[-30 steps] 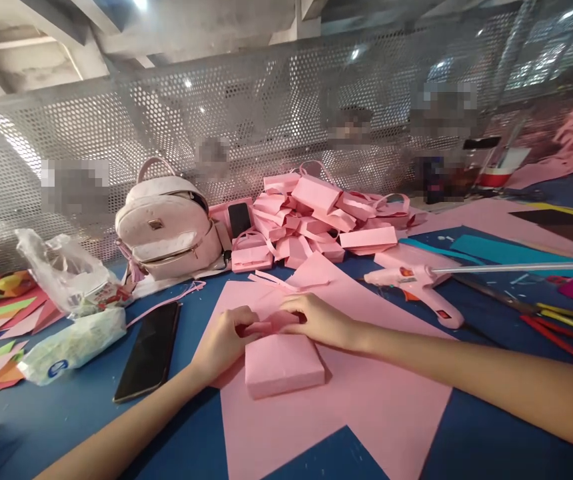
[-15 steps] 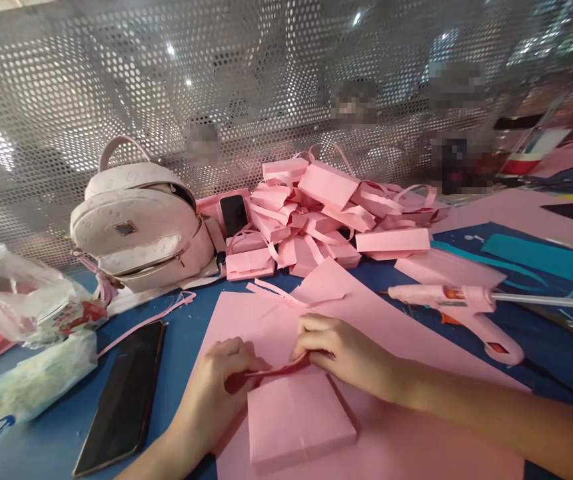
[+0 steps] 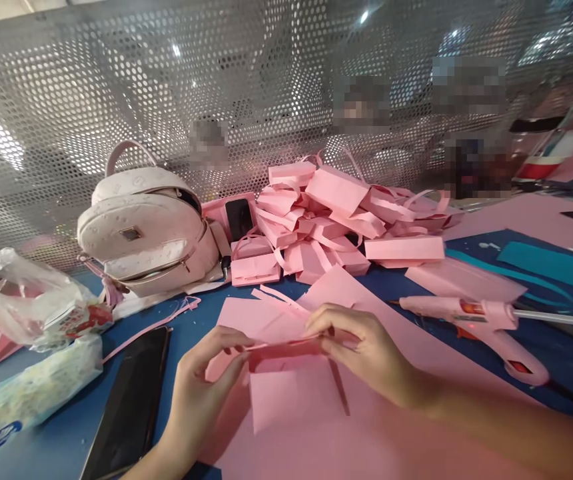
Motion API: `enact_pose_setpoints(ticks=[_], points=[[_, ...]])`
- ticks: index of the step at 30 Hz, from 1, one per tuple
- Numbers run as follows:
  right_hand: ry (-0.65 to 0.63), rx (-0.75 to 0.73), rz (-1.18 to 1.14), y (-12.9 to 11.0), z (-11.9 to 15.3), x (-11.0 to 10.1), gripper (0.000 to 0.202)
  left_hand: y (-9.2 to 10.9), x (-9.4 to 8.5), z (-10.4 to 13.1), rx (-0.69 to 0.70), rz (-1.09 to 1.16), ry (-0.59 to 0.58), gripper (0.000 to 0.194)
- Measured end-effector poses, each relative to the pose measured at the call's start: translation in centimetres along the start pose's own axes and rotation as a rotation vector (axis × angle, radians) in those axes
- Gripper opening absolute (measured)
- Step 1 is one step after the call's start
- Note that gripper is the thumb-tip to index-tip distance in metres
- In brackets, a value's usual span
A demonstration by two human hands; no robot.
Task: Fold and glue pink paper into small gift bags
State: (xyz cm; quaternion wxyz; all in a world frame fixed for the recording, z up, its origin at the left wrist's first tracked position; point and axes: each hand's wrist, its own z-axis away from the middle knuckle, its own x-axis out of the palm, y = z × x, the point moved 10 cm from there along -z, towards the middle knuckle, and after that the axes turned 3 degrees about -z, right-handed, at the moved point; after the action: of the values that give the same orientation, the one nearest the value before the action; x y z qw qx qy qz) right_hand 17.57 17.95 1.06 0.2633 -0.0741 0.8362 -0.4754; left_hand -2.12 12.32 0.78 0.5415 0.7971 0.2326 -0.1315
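A pink paper box [image 3: 296,393] with a raised flap stands in front of me on a large pink paper sheet [image 3: 396,427]. My left hand [image 3: 211,380] pinches the left end of the flap's upper edge between thumb and fingers. At the right end of that edge, my right hand [image 3: 361,347] pinches the paper too. Under the flap a darker pink opening shows. Thin pink paper strips [image 3: 281,300] lie just beyond my hands, and a pink glue gun [image 3: 481,327] rests to the right on the blue table.
Pink paper bags [image 3: 316,220] are heaped at the back, beside a white backpack [image 3: 146,233]. A black phone [image 3: 131,393] and a tissue pack [image 3: 41,393] lie at left, near a clear plastic bag [image 3: 21,293]. Behind runs a perforated metal panel [image 3: 266,73]. Teal paper [image 3: 551,267] lies at right.
The flap, low over the box before, is now lifted with the opening beneath it showing. Both hands have moved slightly up and away. The view has shifted a little.
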Motion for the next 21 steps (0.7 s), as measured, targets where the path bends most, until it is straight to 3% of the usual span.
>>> enact_pose_setpoints(ticks=[3, 6, 10, 14, 17, 21], points=[[-0.006, -0.269, 0.041, -3.0, 0.4, -0.4, 0.014, 2.5, -0.4, 0.4, 0.200, -0.024, -0.005, 0.020], [-0.092, -0.547, 0.244, -5.7, 1.6, 0.5, 0.018, 5.1, -0.5, 1.8, 0.471, -0.160, -0.014, 0.028], [-0.111, -0.692, 0.393, -7.2, 2.5, 0.8, 0.023, 6.9, -0.1, 3.6, 0.705, -0.315, -0.045, 0.029], [-0.082, -0.772, 0.410, -8.4, 3.1, 0.5, 0.022, 7.9, -0.5, 3.9, 0.718, -0.365, -0.031, 0.030], [-0.048, -0.799, 0.422, -8.8, 3.4, 0.3, 0.021, 8.0, -0.7, 3.3, 0.616, -0.413, -0.009, 0.029], [-0.050, -0.854, 0.449, -8.8, 4.1, 0.7, 0.019, 7.1, 0.3, 2.8, 0.509, -0.419, -0.082, 0.025]])
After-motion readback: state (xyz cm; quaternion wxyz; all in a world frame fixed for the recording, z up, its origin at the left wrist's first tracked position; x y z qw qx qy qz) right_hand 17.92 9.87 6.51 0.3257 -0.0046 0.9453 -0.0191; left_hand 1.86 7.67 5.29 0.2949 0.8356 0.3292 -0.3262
